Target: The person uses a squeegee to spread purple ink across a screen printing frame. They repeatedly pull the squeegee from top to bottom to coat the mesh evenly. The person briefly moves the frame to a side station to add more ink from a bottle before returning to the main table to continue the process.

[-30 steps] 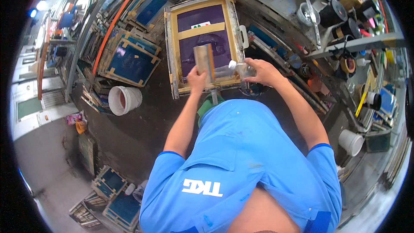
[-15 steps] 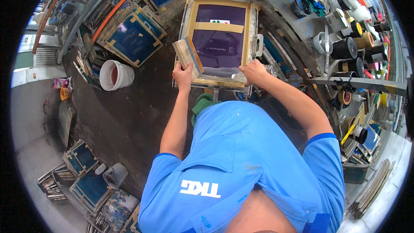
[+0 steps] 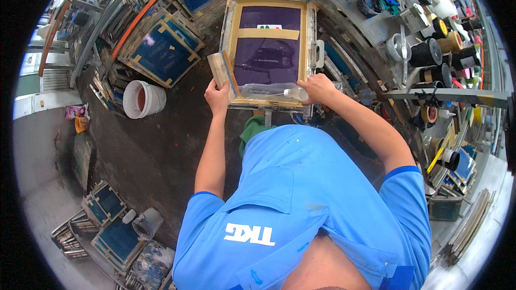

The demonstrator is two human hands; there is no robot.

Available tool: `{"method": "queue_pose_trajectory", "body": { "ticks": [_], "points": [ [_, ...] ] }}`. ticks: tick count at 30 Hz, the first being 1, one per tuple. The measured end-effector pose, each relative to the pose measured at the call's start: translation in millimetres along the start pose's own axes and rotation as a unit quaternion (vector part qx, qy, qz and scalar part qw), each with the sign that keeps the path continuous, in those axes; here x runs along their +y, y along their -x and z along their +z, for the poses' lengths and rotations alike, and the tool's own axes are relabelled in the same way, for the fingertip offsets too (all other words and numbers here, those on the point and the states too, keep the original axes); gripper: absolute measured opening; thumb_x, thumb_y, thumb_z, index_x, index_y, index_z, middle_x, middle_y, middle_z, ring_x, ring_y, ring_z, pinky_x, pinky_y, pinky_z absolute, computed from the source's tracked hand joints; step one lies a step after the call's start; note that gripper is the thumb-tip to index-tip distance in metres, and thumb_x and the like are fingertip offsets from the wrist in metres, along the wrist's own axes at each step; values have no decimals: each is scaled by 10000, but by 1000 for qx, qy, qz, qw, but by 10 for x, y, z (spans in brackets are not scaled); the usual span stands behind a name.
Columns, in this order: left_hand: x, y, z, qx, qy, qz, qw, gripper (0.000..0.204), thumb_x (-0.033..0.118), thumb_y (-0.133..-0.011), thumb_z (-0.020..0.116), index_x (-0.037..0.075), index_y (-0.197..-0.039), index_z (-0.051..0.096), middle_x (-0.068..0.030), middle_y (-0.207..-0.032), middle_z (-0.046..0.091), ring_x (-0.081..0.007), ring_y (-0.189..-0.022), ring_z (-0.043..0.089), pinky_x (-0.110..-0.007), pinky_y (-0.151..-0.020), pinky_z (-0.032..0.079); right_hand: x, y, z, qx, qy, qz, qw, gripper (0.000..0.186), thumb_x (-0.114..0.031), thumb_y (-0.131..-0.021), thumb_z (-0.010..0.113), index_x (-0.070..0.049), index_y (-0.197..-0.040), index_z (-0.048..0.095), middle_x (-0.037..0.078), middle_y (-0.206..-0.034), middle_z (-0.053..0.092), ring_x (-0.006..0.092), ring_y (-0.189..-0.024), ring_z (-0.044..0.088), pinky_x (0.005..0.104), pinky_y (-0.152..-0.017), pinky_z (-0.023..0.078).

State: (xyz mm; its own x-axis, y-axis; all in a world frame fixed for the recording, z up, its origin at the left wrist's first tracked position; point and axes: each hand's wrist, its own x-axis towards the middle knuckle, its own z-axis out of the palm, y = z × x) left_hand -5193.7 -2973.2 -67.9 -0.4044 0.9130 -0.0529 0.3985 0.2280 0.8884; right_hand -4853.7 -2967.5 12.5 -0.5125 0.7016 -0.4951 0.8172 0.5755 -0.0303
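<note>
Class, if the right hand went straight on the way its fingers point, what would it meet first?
Probably the purple panel, unless the right hand passes above it; depth is unclear.

The rectangular purple screen, bordered in yellow tape, hides most of its support. The dark, scuffed floor bears 1 white, round plastic bucket. At upper right, a stained grey bench carries, among other containers, 2 black, cylindrical tubs.
</note>
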Motion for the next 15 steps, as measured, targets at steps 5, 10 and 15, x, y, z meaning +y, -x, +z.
{"method": "queue_pose_trajectory", "body": {
  "ticks": [5,10,15],
  "points": [
    [6,56,304,-23,-115,-2,993,319,250,-769,709,50,-1017,725,-190,-855,730,-360,-823,717,-443,-743,537,109,240,191,114,-55,31,992,686,-487,-709,814,-168,-1265,569,123,-987,665,285,-957,661,418,-806,512],
    [338,282,1044,-130,-47,-6,990,340,238,-767,723,74,-1064,727,-160,-942,742,-332,-888,719,-428,-789,542,224,596,169,237,-187,125,945,722,-498,-706,814,-185,-1305,559,100,-1022,644,283,-991,638,428,-834,513],
    [620,586,1520,-173,48,-2,984,353,239,-764,725,65,-1070,724,-185,-912,736,-348,-857,717,-432,-758,541,427,900,-22,425,-329,201,819,702,-306,-740,873,-120,-1334,548,148,-1245,651,315,-1120,643,406,-946,503]
  ]
}}
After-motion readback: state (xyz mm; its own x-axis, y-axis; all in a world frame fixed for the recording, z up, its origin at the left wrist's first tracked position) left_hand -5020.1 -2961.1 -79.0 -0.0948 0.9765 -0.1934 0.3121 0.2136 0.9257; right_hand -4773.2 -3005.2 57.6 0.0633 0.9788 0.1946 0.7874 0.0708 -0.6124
